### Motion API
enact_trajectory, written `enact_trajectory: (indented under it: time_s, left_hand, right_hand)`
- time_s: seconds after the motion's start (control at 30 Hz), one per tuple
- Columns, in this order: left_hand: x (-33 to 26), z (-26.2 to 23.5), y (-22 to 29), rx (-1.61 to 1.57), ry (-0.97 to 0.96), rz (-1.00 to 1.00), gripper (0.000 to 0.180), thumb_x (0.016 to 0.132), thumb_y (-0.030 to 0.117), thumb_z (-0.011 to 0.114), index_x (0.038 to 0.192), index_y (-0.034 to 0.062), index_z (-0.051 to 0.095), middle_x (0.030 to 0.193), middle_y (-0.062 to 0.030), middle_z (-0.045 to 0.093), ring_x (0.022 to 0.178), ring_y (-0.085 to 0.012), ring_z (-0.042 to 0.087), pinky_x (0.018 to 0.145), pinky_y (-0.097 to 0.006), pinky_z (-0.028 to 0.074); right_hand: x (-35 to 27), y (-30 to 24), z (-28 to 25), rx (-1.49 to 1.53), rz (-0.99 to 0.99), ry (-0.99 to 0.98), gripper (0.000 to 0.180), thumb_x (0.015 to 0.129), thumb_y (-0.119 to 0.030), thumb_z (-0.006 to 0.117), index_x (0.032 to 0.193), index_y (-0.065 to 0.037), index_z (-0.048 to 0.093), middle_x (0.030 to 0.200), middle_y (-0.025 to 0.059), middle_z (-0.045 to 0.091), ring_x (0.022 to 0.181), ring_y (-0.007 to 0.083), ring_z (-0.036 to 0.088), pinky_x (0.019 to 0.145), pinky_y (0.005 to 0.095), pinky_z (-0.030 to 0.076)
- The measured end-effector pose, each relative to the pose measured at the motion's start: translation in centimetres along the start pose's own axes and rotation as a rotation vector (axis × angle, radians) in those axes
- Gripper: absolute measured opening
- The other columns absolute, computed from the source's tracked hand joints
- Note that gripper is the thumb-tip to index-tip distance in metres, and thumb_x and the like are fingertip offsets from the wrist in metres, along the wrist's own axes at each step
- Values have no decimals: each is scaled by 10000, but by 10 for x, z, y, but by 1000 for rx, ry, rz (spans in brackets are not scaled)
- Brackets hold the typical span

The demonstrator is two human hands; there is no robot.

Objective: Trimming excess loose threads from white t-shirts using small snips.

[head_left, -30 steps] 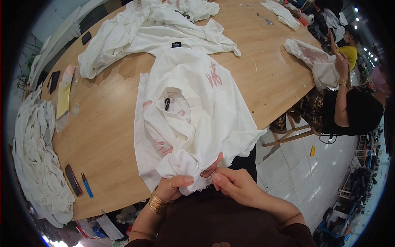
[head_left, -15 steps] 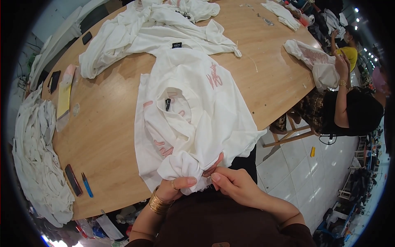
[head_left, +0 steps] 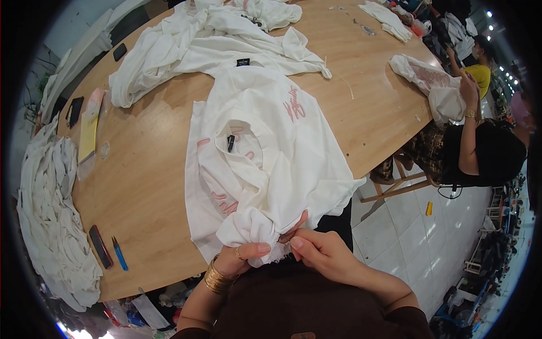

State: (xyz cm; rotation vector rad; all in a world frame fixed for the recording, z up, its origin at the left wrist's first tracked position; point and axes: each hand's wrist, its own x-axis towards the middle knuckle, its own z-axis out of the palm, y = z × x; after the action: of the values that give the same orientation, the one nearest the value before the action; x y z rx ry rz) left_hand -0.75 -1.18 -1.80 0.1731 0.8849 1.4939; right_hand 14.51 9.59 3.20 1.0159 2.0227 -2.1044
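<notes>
A white T-shirt (head_left: 305,152) with pink lettering lies spread on the table, its lower part gathered toward me over the near edge. My left hand (head_left: 243,254), with gold bangles at the wrist, grips a bunched edge of it, thumb on top. Close beside it, my right hand (head_left: 322,251) is closed in a pinch at the frayed edge of the same cloth. What sits between the right fingertips is too small to make out. The shirt's neck opening, with a small black label (head_left: 230,142), faces up.
More white garments (head_left: 203,45) are heaped at the far side, and a white pile (head_left: 51,220) hangs over the left edge. Blue thread snips (head_left: 119,253) and a dark phone (head_left: 101,247) lie at left on the wooden table (head_left: 141,198). A co-worker (head_left: 474,147) sits at right holding white cloth.
My hands and the shirt stay nearly in place. In the background at right, a person in yellow has lowered an arm.
</notes>
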Motion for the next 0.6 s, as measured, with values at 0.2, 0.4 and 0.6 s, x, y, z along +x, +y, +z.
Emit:
enact_trajectory:
  time_s: [0.2, 0.4, 0.6]
  left_hand:
    - [1, 2, 4, 113, -23, 8, 354, 669, 47, 644, 998, 17, 515, 856, -41, 574, 771, -117, 542, 671, -235, 447]
    - [1, 0, 6, 286, -36, 40, 307, 673, 85, 659, 941, 14, 527, 800, -24, 563, 717, -89, 513, 624, -208, 425]
    - [0, -5, 4, 236, -31, -36, 503, 627, 77, 643, 1082, -6, 444, 952, -72, 544, 851, -153, 524, 721, -267, 438]
  right_hand:
    - [1, 0, 1, -15, -8, 16, 283, 913, -261, 435, 814, -13, 528, 580, 57, 492, 501, 130, 440, 504, 269, 385]
    - [1, -2, 0, -41, -20, 40, 269, 908, -249, 447, 815, -10, 528, 581, 63, 496, 498, 139, 451, 504, 271, 391]
    - [1, 0, 0, -32, -4, 32, 266, 912, -253, 439, 830, -18, 533, 583, 58, 498, 498, 139, 458, 501, 270, 393]
